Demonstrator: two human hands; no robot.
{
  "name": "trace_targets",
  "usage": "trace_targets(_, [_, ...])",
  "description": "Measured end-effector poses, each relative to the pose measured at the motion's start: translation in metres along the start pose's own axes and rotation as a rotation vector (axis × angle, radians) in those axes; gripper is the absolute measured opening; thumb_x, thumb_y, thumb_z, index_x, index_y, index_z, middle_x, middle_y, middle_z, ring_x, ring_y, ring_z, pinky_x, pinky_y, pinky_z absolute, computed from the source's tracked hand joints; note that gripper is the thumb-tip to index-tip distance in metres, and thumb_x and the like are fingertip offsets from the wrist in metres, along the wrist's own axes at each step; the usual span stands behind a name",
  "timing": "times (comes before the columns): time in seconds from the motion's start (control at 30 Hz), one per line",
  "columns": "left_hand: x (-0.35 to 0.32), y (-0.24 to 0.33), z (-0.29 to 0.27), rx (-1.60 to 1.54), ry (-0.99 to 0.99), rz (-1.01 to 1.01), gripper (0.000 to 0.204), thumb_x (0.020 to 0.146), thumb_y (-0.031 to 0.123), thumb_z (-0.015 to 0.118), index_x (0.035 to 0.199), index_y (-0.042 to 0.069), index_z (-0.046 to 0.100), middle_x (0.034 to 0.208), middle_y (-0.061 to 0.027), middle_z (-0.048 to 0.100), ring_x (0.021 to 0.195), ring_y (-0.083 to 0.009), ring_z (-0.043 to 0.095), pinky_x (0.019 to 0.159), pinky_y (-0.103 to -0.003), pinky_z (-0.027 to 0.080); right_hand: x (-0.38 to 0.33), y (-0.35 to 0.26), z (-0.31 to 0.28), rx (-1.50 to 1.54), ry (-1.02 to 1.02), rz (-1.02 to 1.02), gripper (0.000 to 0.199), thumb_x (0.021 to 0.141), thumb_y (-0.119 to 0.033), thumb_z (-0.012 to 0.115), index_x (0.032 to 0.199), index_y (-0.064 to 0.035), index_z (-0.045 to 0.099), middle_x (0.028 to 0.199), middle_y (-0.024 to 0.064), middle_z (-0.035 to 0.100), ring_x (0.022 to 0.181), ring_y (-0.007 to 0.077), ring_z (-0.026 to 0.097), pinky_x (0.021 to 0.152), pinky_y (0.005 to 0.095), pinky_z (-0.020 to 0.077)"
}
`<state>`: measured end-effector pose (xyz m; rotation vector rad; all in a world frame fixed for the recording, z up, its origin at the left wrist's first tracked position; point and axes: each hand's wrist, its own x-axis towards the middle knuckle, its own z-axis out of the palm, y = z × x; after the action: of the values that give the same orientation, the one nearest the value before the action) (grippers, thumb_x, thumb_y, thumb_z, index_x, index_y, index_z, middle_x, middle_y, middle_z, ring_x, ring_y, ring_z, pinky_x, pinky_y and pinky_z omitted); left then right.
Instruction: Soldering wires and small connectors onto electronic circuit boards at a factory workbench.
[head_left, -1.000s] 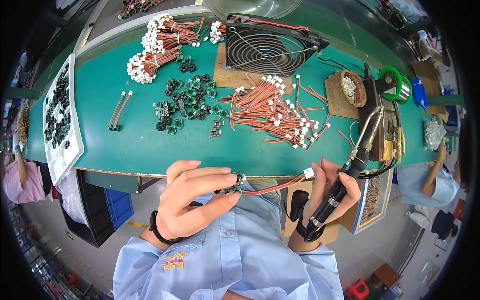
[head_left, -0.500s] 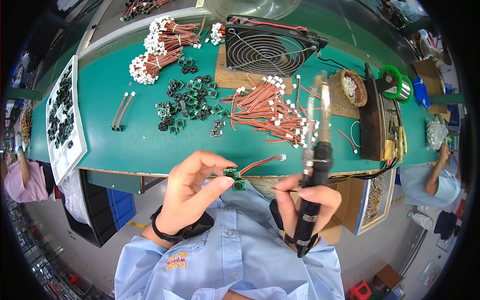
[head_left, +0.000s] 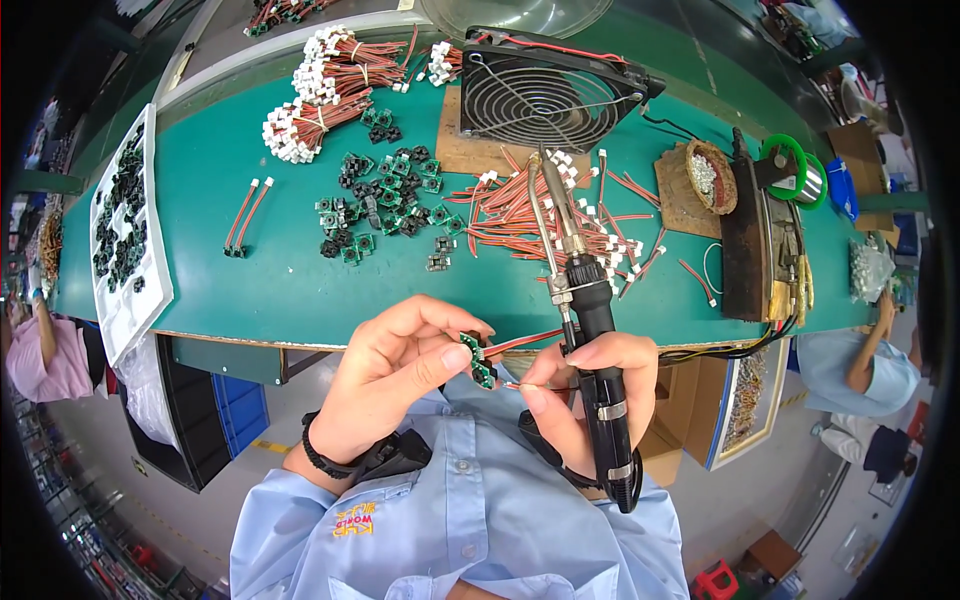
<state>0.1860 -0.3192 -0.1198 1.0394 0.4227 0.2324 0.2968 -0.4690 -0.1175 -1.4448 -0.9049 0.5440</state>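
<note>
The left hand (head_left: 395, 368) pinches a small green circuit board (head_left: 479, 364), the right hand (head_left: 565, 425) a thin reddish wire (head_left: 513, 386) and black-handled soldering iron (head_left: 588, 290), seemingly aligning, with steadiness needed next.

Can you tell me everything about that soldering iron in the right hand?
The soldering iron has a black, plastic-looking handle with shiny metal bands, and a metal shaft. A thin metal tube runs alongside. The right hand grips the handle; the tip points away from the person, toward the fan. The shaft shows in front of red wires; I can't tell whether they touch.
</note>
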Motion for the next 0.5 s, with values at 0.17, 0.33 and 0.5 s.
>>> trace_targets(0.17, [0.001, 0.003, 0.002, -0.067, -0.039, -0.049, 0.025, 0.087, 0.017, 0.055, 0.101, -0.004, 0.051, 0.091, -0.0130, 0.060, 0.081, -0.0173, 0.058, 0.073, -0.031, 0.047, 0.000, 0.000, 0.003, -0.001, -0.024, -0.008, 0.044, 0.075, 0.011, 0.060, 0.105, -0.0058, 0.032, 0.080, 0.0162, 0.057, 0.066, 0.0138, 0.059, 0.057, 0.0246, 0.0492])
trace_targets(0.33, [0.002, 0.001, 0.000, -0.109, -0.081, -0.074, 0.027, 0.088, 0.018, 0.054, 0.103, -0.004, 0.051, 0.093, -0.0121, 0.060, 0.084, -0.0170, 0.058, 0.076, -0.030, 0.045, 0.000, 0.000, 0.008, 0.009, -0.018, -0.054, 0.042, 0.075, 0.012, 0.059, 0.104, -0.0047, 0.033, 0.083, 0.0166, 0.056, 0.071, 0.0171, 0.061, 0.063, 0.0313, 0.0543])
trace_targets(0.5, [0.002, -0.005, -0.003, -0.173, -0.132, -0.068, 0.023, 0.090, 0.014, 0.051, 0.107, -0.002, 0.054, 0.097, -0.0091, 0.061, 0.089, -0.0122, 0.055, 0.076, -0.025, 0.041, 0.001, -0.001, 0.013, -0.030, 0.003, -0.089, 0.040, 0.075, 0.011, 0.059, 0.103, -0.0037, 0.035, 0.084, 0.0165, 0.056, 0.077, 0.0200, 0.061, 0.069, 0.0366, 0.0559])
